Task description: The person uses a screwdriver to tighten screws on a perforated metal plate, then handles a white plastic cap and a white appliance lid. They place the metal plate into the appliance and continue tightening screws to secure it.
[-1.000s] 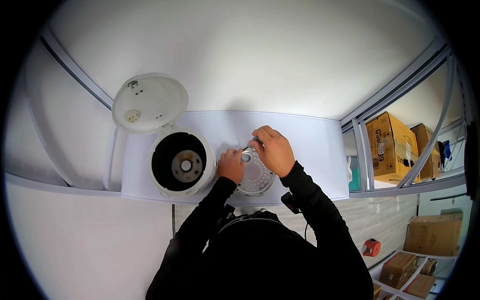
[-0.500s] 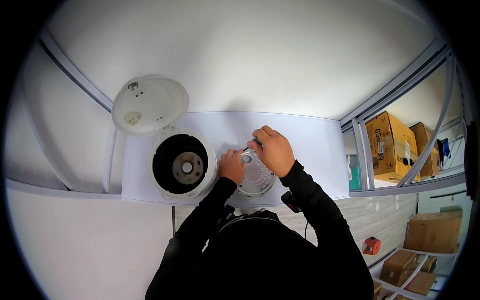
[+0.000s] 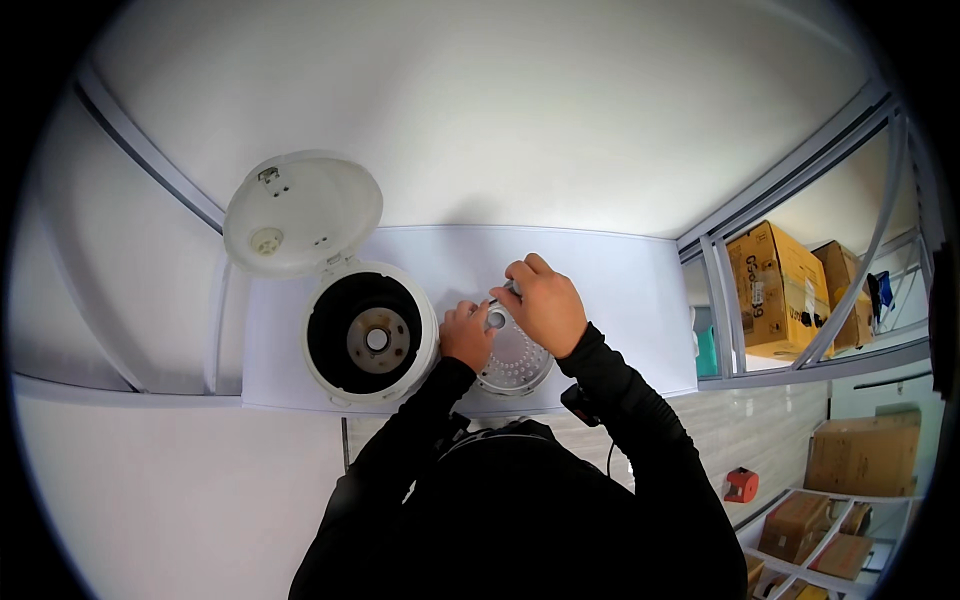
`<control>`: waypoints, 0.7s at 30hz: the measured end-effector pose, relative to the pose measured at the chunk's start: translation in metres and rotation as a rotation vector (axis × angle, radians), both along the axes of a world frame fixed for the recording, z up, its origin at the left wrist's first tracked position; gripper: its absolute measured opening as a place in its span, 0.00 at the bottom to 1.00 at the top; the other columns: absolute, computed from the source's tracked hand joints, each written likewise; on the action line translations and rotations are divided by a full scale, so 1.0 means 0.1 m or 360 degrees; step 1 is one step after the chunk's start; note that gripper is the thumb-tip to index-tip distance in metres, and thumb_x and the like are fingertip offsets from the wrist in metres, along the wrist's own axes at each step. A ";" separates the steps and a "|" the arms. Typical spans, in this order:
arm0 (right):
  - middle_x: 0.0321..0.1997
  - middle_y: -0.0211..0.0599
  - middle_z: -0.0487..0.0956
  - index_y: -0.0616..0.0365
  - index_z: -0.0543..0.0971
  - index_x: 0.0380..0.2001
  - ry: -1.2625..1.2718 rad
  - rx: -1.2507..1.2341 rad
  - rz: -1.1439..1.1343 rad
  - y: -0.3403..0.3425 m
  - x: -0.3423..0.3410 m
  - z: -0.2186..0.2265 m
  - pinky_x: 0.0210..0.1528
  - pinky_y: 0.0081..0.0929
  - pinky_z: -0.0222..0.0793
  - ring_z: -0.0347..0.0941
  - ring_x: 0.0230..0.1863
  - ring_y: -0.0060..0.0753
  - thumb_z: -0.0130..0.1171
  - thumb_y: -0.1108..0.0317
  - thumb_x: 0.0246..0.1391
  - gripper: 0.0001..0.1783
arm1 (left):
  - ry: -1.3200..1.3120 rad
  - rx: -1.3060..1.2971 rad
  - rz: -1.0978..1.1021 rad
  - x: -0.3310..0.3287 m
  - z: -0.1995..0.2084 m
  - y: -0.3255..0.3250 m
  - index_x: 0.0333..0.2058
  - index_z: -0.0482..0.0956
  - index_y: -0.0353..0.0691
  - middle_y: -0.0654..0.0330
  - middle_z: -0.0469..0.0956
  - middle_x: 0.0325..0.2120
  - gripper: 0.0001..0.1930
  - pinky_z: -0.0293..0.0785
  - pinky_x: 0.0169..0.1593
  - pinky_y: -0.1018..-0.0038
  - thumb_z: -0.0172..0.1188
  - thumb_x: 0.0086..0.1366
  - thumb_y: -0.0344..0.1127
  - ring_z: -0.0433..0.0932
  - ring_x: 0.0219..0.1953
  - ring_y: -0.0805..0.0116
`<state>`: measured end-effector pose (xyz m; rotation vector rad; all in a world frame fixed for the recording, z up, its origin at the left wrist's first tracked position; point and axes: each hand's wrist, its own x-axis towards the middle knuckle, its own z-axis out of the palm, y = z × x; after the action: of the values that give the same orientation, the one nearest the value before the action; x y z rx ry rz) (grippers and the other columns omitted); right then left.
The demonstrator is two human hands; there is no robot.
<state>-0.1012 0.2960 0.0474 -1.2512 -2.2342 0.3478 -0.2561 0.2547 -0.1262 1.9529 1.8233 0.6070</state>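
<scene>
A white rice cooker (image 3: 428, 345) stands at the left of the table with its round lid (image 3: 300, 205) swung up and back. Its dark inside shows a metal heating plate (image 3: 368, 350) with brownish stains. Just to its right lies a round, pale perforated disc (image 3: 517, 365) with a small grey ring near its upper left. My left hand (image 3: 466, 335) is closed on the disc's left edge, close to that ring. Over the disc's far side, my right hand (image 3: 550, 305) grips a thin greyish tool whose tip points toward my left fingers. Its exact kind is too small to tell.
The white table (image 3: 630, 320) backs onto a pale wall. Beyond the metal frame at right are a yellow carton (image 3: 775, 295) and a brown one. A red object (image 3: 741, 486) sits on the floor, near shelves with several cardboard boxes (image 3: 795, 525).
Both hands stay almost in place over the disc, with only a slight shift of the right fingers. The whole view has moved a little.
</scene>
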 end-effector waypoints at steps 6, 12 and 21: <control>0.38 0.46 0.77 0.59 0.78 0.37 -0.0262 0.0052 -0.0076 0.08 -0.09 -0.04 0.32 0.45 0.77 0.80 0.33 0.56 0.71 0.66 0.57 0.12 | -0.0017 -0.0008 -0.0034 -0.03 -0.03 0.00 0.64 0.78 0.48 0.56 0.74 0.54 0.30 0.73 0.57 0.51 0.71 0.62 0.40 0.73 0.55 0.46; 0.41 0.45 0.77 0.58 0.77 0.40 -0.0328 0.0271 0.0434 0.19 -0.15 0.14 0.34 0.45 0.77 0.80 0.36 0.55 0.70 0.69 0.54 0.14 | -0.0015 -0.0020 -0.0017 -0.03 -0.04 0.00 0.64 0.77 0.47 0.57 0.74 0.55 0.31 0.72 0.57 0.50 0.71 0.62 0.41 0.73 0.56 0.46; 0.41 0.51 0.77 0.61 0.76 0.44 -0.0445 0.0210 0.0105 0.19 -0.16 0.04 0.37 0.47 0.78 0.80 0.37 0.57 0.71 0.67 0.54 0.18 | 0.0031 0.0034 -0.0025 0.05 -0.02 -0.02 0.63 0.76 0.47 0.58 0.74 0.54 0.31 0.74 0.55 0.51 0.72 0.62 0.42 0.74 0.55 0.46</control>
<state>-0.1172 0.3148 0.0513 -1.2199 -2.4918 0.0496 -0.2515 0.2530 -0.1278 1.9919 1.8187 0.6067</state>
